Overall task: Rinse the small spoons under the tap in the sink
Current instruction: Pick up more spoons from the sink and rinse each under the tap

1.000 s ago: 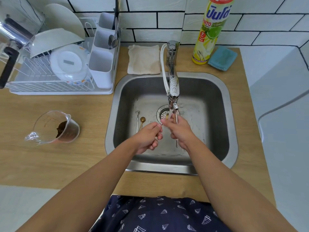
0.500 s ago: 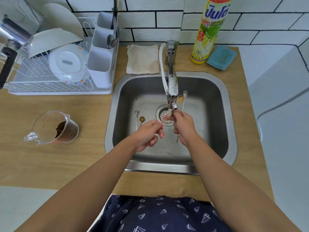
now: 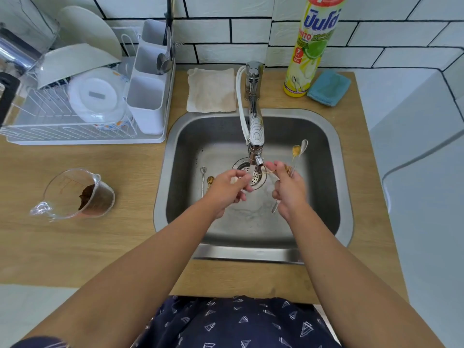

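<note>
— Head view: what step is this?

— Mid-rinse, I'd judge. The right hand (image 3: 288,190) grips a bunch of small spoons (image 3: 298,150), bowls up, beside the tap (image 3: 256,136). The left hand (image 3: 229,187) pinches one thin gold spoon (image 3: 267,173) at the spout.

— Next?

— Two spoons (image 3: 206,180) lie on the sink (image 3: 336,197) floor; they likely need picking up.

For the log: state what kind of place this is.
Most likely a home kitchen's washing-up corner: a steel sink with a tap, a dish rack holding bowls, and a bottle of dish soap on the wooden counter.
</note>
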`<state>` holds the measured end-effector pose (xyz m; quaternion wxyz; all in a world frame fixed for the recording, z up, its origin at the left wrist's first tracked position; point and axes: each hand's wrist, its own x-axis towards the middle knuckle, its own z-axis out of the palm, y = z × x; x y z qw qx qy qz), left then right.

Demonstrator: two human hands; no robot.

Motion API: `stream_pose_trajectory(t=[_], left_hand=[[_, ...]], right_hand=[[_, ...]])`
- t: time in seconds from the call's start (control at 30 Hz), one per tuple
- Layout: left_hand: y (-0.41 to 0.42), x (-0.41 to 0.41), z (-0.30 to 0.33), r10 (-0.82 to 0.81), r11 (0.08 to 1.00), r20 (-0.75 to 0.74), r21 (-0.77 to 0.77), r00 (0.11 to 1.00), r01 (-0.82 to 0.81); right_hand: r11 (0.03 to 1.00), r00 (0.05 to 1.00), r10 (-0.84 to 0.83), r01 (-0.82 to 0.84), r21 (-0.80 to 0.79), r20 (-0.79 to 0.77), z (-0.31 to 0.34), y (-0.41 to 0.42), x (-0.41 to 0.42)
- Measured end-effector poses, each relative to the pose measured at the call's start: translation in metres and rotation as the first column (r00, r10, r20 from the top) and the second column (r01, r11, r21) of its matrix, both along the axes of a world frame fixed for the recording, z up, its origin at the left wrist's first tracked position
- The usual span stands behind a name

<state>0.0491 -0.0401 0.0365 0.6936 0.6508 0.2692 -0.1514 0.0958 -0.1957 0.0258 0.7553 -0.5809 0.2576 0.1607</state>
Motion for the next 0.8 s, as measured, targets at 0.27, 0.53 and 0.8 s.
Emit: stream_pose_trajectory(t=[0.27, 0.53, 0.8], left_hand=[[-0.020, 0.020, -0.002, 0.030, 0.888, -0.065, -0.456, 0.997, -0.057], [-0.020, 0.024, -0.004, 0.080, 0.988, -0.032, -0.128, 0.996, -0.083], [-0.014, 0.021, 0.003, 0.082, 0.899, -0.252, -0.399, 0.964, -0.181]], right_hand=[[0.998, 0.998, -0.050, 0.051, -0.038, 0.031, 0.006, -0.036, 0.015], [0.998, 1.000, -0.029, 0.029, -0.062, 0.008, 0.006, -0.024, 0.011], [0.998, 1.000, -0.026, 0.025, -0.065, -0.003, 0.004, -0.023, 0.010]])
